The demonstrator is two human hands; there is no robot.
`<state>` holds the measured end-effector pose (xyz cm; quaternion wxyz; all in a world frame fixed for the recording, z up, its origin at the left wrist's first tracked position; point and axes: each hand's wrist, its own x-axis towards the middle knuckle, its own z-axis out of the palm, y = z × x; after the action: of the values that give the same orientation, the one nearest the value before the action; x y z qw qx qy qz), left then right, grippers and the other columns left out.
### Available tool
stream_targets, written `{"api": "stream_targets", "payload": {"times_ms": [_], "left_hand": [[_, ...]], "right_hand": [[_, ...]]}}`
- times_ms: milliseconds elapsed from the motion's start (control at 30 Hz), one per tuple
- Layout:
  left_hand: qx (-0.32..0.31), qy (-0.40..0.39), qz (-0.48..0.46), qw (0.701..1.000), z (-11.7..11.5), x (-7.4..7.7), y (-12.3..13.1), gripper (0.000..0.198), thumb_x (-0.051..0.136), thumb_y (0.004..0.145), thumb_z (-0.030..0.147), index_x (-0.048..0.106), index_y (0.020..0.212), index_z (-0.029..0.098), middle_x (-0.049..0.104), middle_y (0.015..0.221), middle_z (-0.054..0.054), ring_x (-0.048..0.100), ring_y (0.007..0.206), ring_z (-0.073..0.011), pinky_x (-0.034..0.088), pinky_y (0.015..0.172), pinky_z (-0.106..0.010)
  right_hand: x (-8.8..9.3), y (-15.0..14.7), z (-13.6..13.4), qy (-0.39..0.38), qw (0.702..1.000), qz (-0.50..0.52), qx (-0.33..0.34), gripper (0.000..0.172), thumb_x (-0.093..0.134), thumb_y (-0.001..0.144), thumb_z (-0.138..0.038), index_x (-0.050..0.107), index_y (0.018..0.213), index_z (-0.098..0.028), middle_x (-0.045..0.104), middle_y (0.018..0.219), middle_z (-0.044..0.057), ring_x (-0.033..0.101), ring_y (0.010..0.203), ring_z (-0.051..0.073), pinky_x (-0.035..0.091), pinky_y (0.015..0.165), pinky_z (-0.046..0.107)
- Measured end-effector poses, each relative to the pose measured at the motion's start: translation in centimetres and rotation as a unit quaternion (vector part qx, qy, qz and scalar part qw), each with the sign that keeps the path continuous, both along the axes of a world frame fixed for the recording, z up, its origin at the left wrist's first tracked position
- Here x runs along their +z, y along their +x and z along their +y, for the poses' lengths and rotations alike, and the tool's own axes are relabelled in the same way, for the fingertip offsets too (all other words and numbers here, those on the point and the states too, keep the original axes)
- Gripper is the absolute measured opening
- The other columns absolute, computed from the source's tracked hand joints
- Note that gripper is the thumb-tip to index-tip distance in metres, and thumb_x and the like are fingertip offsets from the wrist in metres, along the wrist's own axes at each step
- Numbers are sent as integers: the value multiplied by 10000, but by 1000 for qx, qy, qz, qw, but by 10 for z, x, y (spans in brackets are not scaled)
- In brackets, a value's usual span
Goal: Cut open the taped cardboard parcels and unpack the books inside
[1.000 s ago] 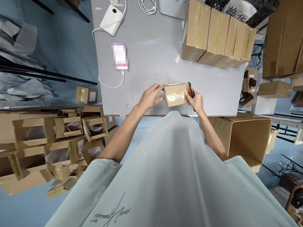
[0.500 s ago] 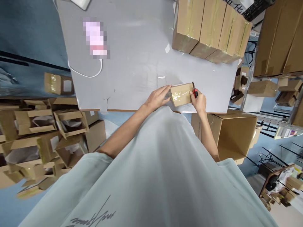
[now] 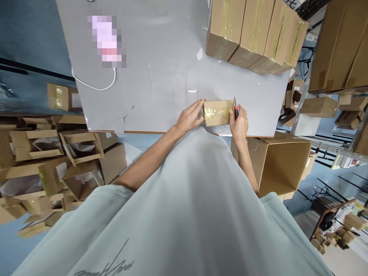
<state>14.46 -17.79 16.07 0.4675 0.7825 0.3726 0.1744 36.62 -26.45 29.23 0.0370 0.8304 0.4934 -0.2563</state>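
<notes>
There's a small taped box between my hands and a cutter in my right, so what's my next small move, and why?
I'd probably steady the small box with the left hand and bring the cutter to its tape: the right hand holds the cutter, its tip points away from your body, and that tape faces you.

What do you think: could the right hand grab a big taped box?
Probably not easily: the right hand holds a cutter and touches the small box, though the way to the big boxes looks open.

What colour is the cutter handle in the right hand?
The handle is red and black, clearest in the head view.
</notes>
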Motion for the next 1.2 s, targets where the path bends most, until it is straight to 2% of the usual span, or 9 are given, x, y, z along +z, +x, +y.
{"api": "stream_targets", "payload": {"times_ms": [33, 100, 233, 333, 400, 467, 667, 900, 1200], "left_hand": [[4, -4, -3, 1000, -1, 1, -1, 837, 634, 993, 329, 397, 1794, 272, 526, 1795, -75, 528, 1645, -326, 458, 1385, -517], [8, -16, -11, 1000, -1, 4, -3, 831, 632, 990, 333, 413, 1790, 271, 543, 1782, -74, 554, 1622, -320, 475, 1370, -517], [10, -44, -28, 999, 4, 12, -10, 786, 654, 951, 355, 543, 1722, 247, 609, 1716, -91, 645, 1516, -331, 532, 1313, -507], [36, -62, -39, 997, 16, 19, -11, 572, 616, 1001, 391, 725, 1545, 248, 740, 1545, -91, 717, 1388, -311, 608, 1201, -473], [59, -70, -52, 994, 25, 22, -7, 456, 582, 1057, 433, 811, 1397, 231, 809, 1393, -96, 760, 1276, -292, 639, 1122, -446], [69, -73, -64, 993, 34, 24, -1, 411, 610, 1068, 464, 849, 1297, 221, 838, 1295, -96, 779, 1194, -280, 649, 1076, -427], [43, -93, -81, 992, 49, 17, 11, 297, 732, 1004, 410, 890, 1169, 221, 856, 1187, -86, 783, 1119, -280, 652, 1040, -435], [26, -117, -101, 988, 58, 13, 10, 231, 790, 956, 378, 915, 1091, 238, 875, 1146, -67, 803, 1062, -275, 646, 1013, -411], [24, -134, -109, 985, 58, 15, 11, 201, 807, 944, 370, 921, 1061, 254, 878, 1145, -70, 814, 1038, -270, 651, 1001, -401]], "right_hand": [[6, -6, -2, 12, 1000, -1, -13, 653, 286, 1202, -544, 366, 1766, -224, 633, 1621, 244, 678, 1436, 407, 580, 1108, 528], [16, -20, -5, 20, 999, 30, -35, 597, 288, 1212, -511, 403, 1741, -262, 710, 1538, 192, 729, 1369, 359, 599, 1087, 475], [20, -44, -7, -12, 988, 152, 1, 500, 346, 1214, -482, 570, 1616, -287, 847, 1247, 101, 831, 1111, 308, 626, 1021, 408], [18, -54, -5, -22, 985, 169, 16, 485, 412, 1200, -479, 625, 1584, -271, 866, 1207, 96, 848, 1043, 299, 623, 1041, 402], [18, -58, -4, -29, 986, 162, 8, 513, 446, 1190, -481, 604, 1629, -267, 874, 1200, 92, 856, 1018, 297, 625, 1064, 417], [19, -62, -4, -32, 988, 152, -4, 559, 449, 1181, -462, 550, 1694, -261, 875, 1226, 95, 859, 1037, 308, 626, 1088, 445], [22, -74, -5, -34, 992, 118, 5, 616, 420, 1153, -358, 491, 1752, -234, 804, 1471, 120, 789, 1304, 372, 613, 1128, 493], [22, -87, -4, -39, 996, 84, -9, 627, 415, 1171, -344, 449, 1788, -236, 825, 1428, 129, 802, 1272, 379, 620, 1108, 504], [44, -116, 10, -108, 994, 20, 1, 635, 336, 1185, -244, 368, 1809, -137, 821, 1395, 210, 811, 1230, 360, 591, 1102, 467]]}}
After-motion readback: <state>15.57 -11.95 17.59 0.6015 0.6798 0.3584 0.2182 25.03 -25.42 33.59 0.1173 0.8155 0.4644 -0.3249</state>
